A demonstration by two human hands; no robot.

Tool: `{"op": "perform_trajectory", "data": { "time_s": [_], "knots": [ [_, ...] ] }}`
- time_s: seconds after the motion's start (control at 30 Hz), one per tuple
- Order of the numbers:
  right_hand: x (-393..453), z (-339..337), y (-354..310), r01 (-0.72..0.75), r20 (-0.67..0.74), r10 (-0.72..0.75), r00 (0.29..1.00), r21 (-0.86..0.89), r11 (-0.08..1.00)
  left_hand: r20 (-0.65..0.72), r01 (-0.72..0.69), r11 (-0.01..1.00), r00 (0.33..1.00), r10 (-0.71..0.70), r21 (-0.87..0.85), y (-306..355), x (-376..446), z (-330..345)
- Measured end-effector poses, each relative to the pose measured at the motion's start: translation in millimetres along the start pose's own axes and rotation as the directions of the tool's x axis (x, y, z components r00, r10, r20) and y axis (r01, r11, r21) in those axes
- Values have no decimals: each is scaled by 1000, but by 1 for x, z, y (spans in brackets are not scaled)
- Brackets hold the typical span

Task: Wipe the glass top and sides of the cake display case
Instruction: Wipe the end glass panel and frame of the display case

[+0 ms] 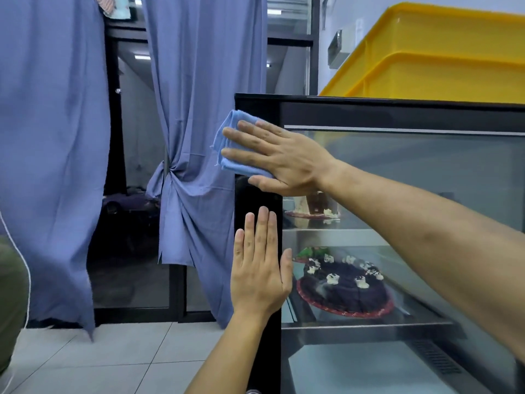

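Display case: the cake display case (397, 112) is seen at the right, black-framed, with its glass side turned toward the viewer; its near black corner post runs down the middle of the view.
Cloth: a folded blue cloth (231, 143) is pressed against the upper end of that corner post, just below the case's top edge; its left part overhangs past the post.
Right hand: the right hand (279, 159) is laid flat on the cloth with fingers straight and slightly spread, pointing left; nothing is curled round the cloth, which is pinned between palm and case. The forearm is stretched across the glass side from the lower right.
Left hand: the left hand (260, 263) is held flat against the same corner post, below the right hand and apart from it, fingers straight, together and pointing up; nothing is held. The thumb lies toward the glass.
Upper shelf of the case: a tall cake (315, 204) on a red board is partly hidden behind the right wrist.
Lower shelf of the case: a dark chocolate cake (345, 288) with white dollops is set on a red board, just right of the left hand, behind the glass.
Top of the case: two stacked yellow plastic crates (443, 61) are seen above the case's top edge, toward the right.
Left of the case: blue curtains (196, 109) are hung, one knotted at mid height, before dark glass doors (133, 194).
Below the case: a light tiled floor (113, 356) is seen at the lower left.
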State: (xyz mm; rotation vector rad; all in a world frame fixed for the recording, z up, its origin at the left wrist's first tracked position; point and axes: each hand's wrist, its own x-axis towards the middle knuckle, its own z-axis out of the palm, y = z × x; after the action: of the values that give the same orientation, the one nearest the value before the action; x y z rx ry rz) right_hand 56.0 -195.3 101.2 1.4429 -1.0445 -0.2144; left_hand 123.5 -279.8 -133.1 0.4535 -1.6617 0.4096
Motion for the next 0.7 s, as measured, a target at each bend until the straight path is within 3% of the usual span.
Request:
{"op": "perform_trajectory", "data": {
  "time_s": [0.1, 0.2, 0.33, 0.7],
  "knots": [
    [6, 3, -7, 28, -30, -27, 999, 40, 999, -5, 2, 1000, 1000, -2, -3, 0, 1, 0],
    [14, 3, -15, -171, -75, 178, 981, 93, 981, -4, 3, 1000, 1000, -3, -3, 0, 1, -1],
    [25, 4, -29, -385, -107, 402, 909, 149, 911, 4, 5, 1000, 1000, -5, -3, 0, 1, -2],
    [21, 17, -42, -655, -193, 703, 684, 262, 709, 24, -11, 1000, 1000, 11, -14, -4, 2, -3]
  ]
}}
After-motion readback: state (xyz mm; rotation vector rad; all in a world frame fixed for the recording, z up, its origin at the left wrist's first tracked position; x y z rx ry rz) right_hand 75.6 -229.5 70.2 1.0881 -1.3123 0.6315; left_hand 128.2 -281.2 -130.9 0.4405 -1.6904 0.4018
